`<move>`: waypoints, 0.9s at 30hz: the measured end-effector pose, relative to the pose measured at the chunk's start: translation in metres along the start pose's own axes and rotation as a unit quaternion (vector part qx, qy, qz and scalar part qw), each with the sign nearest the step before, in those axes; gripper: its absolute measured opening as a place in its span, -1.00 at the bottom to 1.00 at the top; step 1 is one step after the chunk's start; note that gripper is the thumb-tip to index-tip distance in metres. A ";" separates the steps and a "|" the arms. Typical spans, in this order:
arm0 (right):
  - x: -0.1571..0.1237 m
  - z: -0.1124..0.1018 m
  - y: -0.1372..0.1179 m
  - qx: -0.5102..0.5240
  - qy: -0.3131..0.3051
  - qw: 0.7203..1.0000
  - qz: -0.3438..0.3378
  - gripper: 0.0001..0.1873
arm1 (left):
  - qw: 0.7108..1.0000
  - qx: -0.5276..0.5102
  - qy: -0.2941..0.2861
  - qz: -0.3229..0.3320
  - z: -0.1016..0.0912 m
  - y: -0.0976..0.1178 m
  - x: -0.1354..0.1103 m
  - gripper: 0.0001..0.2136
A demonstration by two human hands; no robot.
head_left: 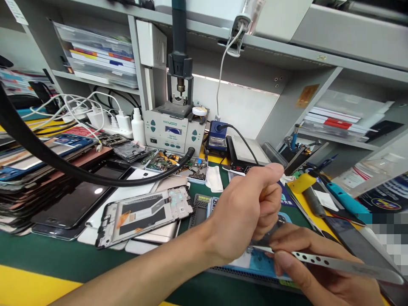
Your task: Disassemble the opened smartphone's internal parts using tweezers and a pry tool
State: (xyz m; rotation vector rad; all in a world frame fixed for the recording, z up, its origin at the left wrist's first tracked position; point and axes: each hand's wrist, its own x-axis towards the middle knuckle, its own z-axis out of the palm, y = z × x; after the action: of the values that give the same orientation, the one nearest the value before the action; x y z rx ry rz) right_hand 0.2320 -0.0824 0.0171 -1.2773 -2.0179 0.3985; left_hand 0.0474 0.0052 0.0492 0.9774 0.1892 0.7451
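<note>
My left hand [245, 208] is a closed fist, thumb on top, raised over the work spot; what its curled fingers hold, if anything, is hidden. Slim metal tweezers [344, 264] with a row of holes are pinched in my right hand [318, 255], pointing left. Their tips lie over a light-blue phone frame [263, 263], close below my left fist. Under that frame is a dark perforated tray [199, 208], largely covered by my left hand and wrist. Left of it, an opened phone mid-frame [143, 216] rests on other phone parts.
Stacked phones [86, 195] fill the left side. A black hose [95, 174] arches across from the hot-air station [172, 131]. Behind lies a tray of circuit boards [197, 172]. A yellow bottle [301, 182] and a teal-handled tool [346, 199] lie at right.
</note>
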 end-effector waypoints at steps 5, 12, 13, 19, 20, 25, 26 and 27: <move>0.003 -0.001 -0.001 0.000 -0.012 1.000 0.018 -0.80 | 1.000 -0.002 -0.005 0.007 0.000 0.000 0.000 -0.48; 0.000 0.004 0.000 0.054 0.002 0.998 0.040 -0.81 | 1.000 0.004 0.002 0.016 -0.001 -0.001 0.001 -0.49; -0.001 0.005 0.000 0.065 0.011 0.997 0.049 -0.81 | 1.000 0.003 0.002 0.015 0.000 0.000 0.001 -0.49; -0.003 0.003 0.000 0.076 0.006 0.994 0.076 -0.77 | 0.999 -0.019 -0.008 0.044 0.000 0.010 -0.001 -0.49; -0.004 0.002 0.000 0.069 -0.006 0.995 0.078 -0.75 | 0.999 -0.019 -0.009 0.046 -0.001 0.012 -0.001 -0.49; -0.002 0.004 -0.002 0.109 0.046 0.982 0.145 -0.64 | 0.999 -0.016 -0.009 0.038 -0.006 0.011 0.001 -0.50; -0.002 0.006 -0.003 0.124 0.066 0.977 0.162 -0.65 | 0.999 -0.015 -0.007 0.036 -0.007 0.011 0.001 -0.50; -0.002 0.007 -0.004 0.133 0.079 0.973 0.173 -0.65 | 0.999 -0.013 -0.004 0.034 -0.007 0.010 0.001 -0.50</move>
State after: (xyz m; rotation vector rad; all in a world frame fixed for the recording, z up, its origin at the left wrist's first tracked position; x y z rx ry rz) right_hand 0.2252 -0.0847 0.0138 -1.4393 -1.5491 0.6823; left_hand 0.0395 0.0143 0.0535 0.9653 0.1386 0.8032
